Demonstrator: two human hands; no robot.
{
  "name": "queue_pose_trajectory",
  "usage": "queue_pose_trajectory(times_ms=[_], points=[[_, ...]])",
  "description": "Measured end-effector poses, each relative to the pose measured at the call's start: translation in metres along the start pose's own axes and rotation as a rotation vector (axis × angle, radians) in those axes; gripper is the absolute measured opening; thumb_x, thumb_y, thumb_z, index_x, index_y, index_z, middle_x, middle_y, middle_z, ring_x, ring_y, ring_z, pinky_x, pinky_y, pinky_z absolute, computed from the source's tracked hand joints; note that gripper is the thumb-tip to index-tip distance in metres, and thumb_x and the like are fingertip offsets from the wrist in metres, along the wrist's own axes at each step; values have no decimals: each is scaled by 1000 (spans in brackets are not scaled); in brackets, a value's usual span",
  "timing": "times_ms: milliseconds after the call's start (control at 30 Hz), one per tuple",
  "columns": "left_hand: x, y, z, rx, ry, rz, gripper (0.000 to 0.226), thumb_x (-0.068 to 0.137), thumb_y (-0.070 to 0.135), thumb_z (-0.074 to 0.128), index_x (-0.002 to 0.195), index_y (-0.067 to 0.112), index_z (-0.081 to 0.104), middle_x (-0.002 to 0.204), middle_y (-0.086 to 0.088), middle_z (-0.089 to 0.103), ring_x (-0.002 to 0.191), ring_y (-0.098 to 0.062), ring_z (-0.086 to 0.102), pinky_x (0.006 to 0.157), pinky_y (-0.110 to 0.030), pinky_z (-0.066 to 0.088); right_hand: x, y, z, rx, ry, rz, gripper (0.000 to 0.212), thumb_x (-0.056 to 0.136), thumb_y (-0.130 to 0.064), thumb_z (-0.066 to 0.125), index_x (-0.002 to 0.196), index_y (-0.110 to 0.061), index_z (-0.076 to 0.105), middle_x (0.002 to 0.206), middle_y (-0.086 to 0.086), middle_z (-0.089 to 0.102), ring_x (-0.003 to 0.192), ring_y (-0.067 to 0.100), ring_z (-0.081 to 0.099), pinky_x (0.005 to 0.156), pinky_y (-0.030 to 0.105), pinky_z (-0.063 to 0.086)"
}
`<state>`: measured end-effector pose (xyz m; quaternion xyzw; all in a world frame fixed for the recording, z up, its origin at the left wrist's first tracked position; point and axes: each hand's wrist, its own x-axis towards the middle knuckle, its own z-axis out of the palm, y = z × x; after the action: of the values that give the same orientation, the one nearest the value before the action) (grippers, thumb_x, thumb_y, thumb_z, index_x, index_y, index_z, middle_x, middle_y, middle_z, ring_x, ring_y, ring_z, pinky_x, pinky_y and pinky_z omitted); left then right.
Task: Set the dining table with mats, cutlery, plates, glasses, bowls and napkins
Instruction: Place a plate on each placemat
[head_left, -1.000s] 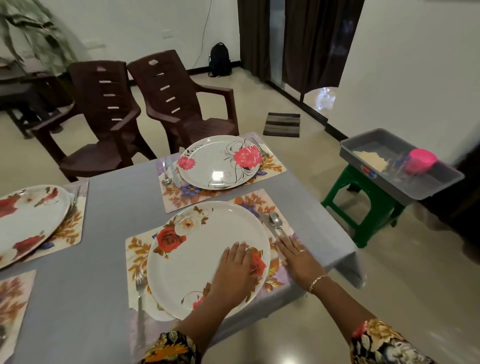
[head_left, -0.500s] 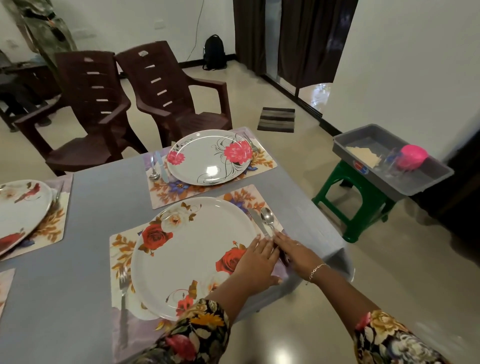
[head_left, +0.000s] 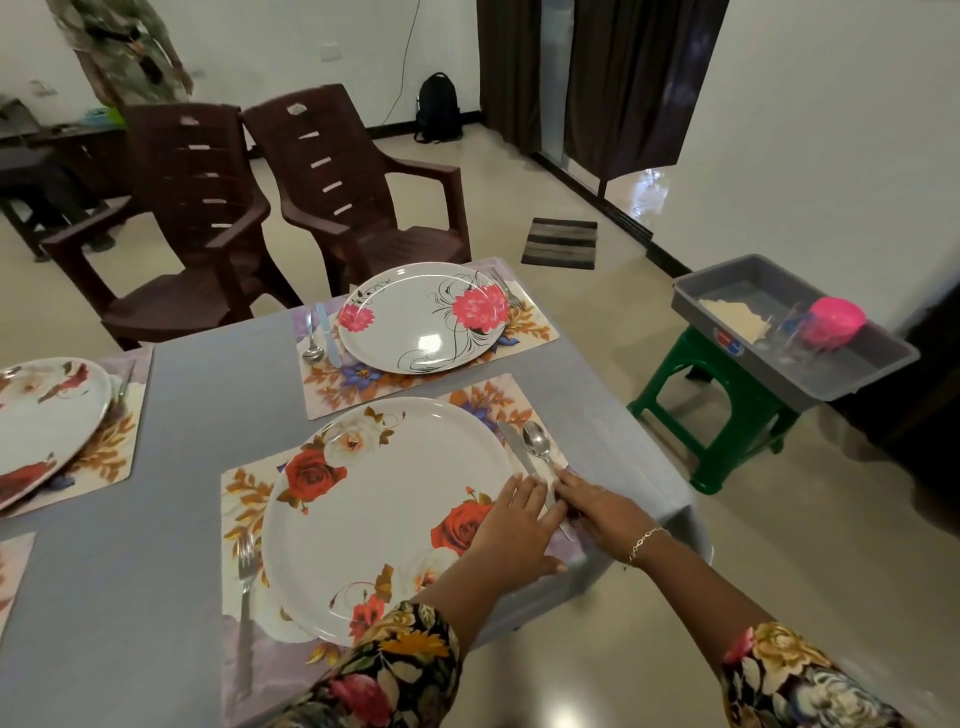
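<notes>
Hands meet at the cutlery! The left hand (head_left: 511, 525), flat in the middle of the plate (head_left: 384, 509) a second ago, now lies across its right rim, fingers straight, tips against the knife (head_left: 511, 448) handle. The right hand (head_left: 597, 506) sits just beside it at the mat's (head_left: 244, 499) right end, fingers stretched over the handles of knife and spoon (head_left: 538, 446), pressing rather than gripping as far as I can see. Neither hand lifts anything. Knife and spoon lie side by side, right of the plate, and the fork (head_left: 244, 571) is on the left. So the plate looks settled, and this is a last nudge to square the cutlery. This place on the bench (head_left: 208, 395) then wants only glass, bowl and napkin. Those, I reckon, wait in the tub (head_left: 769, 361) on the stool (head_left: 727, 415), where I see a pink bowl (head_left: 836, 319) and glasses (head_left: 792, 332).
</notes>
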<state>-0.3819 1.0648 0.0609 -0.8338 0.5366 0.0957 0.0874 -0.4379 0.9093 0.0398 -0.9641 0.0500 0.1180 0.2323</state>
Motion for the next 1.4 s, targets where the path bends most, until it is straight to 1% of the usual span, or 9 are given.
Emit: queue_pose_trajectory(times_ms=[567,700,833,933,1033,1133,1233,1300,1400], points=[[-4,10,10,-100,93,-111,69,95,55,31,149,14,18,158,-13,6,146,-30,0,110,-40,-16,-14,-13,5,6,143,86,62,96,-17,45,148,-15,11,157,1,6,144,18,13,114,25,16],[4,24,10,-177,154,-125,54,81,51,55,119,14,63,127,-10,61,118,-30,57,105,-48,33,-44,11,6,58,290,181,64,89,4,41,147,-11,17,157,3,8,144,21,11,115,26,12],[22,54,-3,-157,211,-72,46,76,53,51,100,20,72,106,-4,71,100,-22,67,86,-41,53,-76,37,10,21,381,221,53,93,-6,46,143,-14,31,153,4,24,139,19,27,108,16,15],[40,76,-18,-180,138,-55,52,67,57,71,107,23,69,115,-3,68,109,-21,63,95,-41,47,-99,58,2,-21,410,308,47,93,-13,49,139,-15,40,147,4,35,133,22,37,109,26,28],[69,94,-30,-228,116,28,59,93,46,48,142,16,35,153,-9,28,142,-27,22,118,-40,10,-115,90,-8,-72,478,371,51,73,-5,74,121,-8,59,124,14,59,109,32,60,91,36,48],[108,109,-32,-228,200,48,58,98,44,37,146,14,25,156,-9,19,145,-25,12,118,-37,1,-128,120,-23,-82,458,460,57,53,-4,86,107,-8,67,102,13,69,87,29,69,72,35,56],[152,125,-36,-243,173,58,60,84,53,58,129,14,54,137,-10,52,130,-26,45,111,-41,29,-133,158,-42,-131,449,476,57,54,-5,87,107,-9,67,100,11,69,84,27,69,70,33,56],[187,137,-38,-241,203,61,58,60,60,76,101,18,71,105,-4,70,102,-20,66,89,-38,51,-131,188,-58,-162,441,500,55,57,-6,84,109,-10,66,103,10,67,84,26,67,70,33,56],[247,153,-38,-278,285,75,58,49,58,83,90,18,72,94,-1,71,89,-18,69,80,-38,56,-120,236,-85,-175,412,511,56,55,-9,85,108,-11,66,101,7,67,82,24,68,68,32,57]])
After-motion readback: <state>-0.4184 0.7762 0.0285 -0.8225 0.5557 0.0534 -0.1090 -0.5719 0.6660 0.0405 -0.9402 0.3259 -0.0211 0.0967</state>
